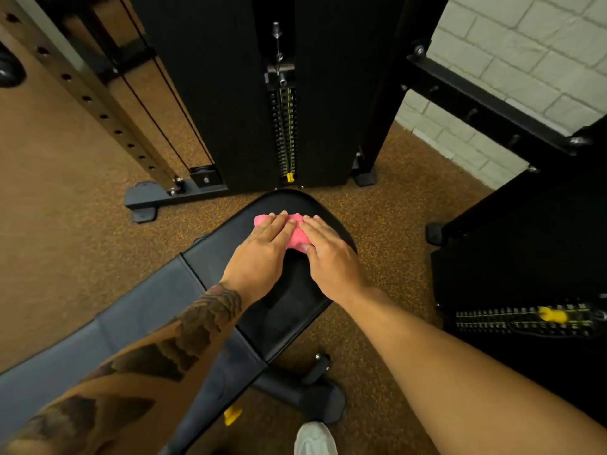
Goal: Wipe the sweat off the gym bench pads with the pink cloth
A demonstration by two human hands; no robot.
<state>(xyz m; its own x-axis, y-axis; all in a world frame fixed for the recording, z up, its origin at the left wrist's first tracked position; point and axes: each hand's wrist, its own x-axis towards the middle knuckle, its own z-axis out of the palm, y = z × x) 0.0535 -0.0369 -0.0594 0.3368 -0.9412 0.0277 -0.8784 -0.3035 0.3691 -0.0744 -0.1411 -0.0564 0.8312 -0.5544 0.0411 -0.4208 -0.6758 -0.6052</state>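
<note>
Black seat pad (289, 310), both hands (262, 254) (328, 257) flat on pink cloth (297, 236) near far edge

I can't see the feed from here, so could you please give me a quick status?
Left hand and right hand flat, pressing pink cloth onto far end of black seat pad. Nothing obstructing the pad.

The pink cloth (297, 232) lies bunched and crumpled on the black seat pad (289, 300), near that pad's rounded far edge. The seat pad is glossy, dark and wedge-shaped. The longer back pad (131, 310) adjoins its near-left end.
</note>
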